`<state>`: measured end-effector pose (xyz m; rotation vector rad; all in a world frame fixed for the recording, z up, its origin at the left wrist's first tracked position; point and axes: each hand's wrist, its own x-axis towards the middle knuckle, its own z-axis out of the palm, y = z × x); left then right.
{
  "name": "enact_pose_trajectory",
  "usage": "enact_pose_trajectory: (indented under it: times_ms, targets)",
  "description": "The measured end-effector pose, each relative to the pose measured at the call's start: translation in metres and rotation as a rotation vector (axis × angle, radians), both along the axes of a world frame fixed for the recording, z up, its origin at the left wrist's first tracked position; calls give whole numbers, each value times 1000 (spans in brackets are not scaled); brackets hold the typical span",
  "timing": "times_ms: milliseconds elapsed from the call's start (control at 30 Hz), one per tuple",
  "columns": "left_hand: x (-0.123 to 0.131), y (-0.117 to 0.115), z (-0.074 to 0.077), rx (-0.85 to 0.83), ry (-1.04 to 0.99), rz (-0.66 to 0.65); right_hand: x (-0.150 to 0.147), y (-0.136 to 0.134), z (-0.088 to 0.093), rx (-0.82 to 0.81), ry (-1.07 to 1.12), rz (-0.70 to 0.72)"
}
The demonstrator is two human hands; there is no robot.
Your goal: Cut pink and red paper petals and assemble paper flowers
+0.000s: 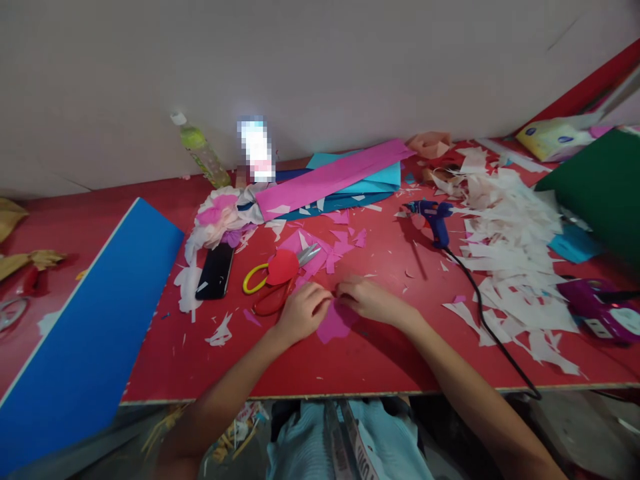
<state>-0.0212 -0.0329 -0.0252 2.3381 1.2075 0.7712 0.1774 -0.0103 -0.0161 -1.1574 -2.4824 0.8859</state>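
My left hand [304,311] and my right hand [364,300] are close together near the front of the red table. Both have their fingers pinched on the top edge of a small pink paper piece [337,325], which hangs below the fingertips. Just behind my left hand lies a pair of scissors [257,279] with a yellow and a red handle. A round red paper piece [283,267] covers their middle. Pink paper scraps [320,250] are scattered beyond my fingers.
A blue glue gun [434,219] stands to the right, its black cord [480,313] running over the front edge. White paper scraps [520,233] pile beyond it. Left are a black phone [216,272], paper flowers [220,213], a bottle [200,150] and a blue board [105,320].
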Motion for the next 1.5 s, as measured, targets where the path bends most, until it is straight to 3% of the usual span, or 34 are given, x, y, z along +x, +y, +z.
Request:
enact_pose_trajectory:
  times_ms: [100,233,367,567,733,1000,1500]
  targets:
    - [2,-3,-4,71,193,-39,-6,-1,-6,151,-40,11]
    - [0,-5,-6,143,324,39,-7,1,-11,247,-38,-10]
    - [3,-11,-7,193,270,63,0,4,-6,224,52,-35]
    - [9,-15,-10,256,357,-44,4,3,3,101,77,38]
    - [3,-11,-10,284,354,41,1,1,-9,140,12,50]
    - [8,-12,-10,303,406,51,4,-2,-29,186,75,5]
    - [9,-10,-12,264,400,36,7,-4,-36,333,70,39]
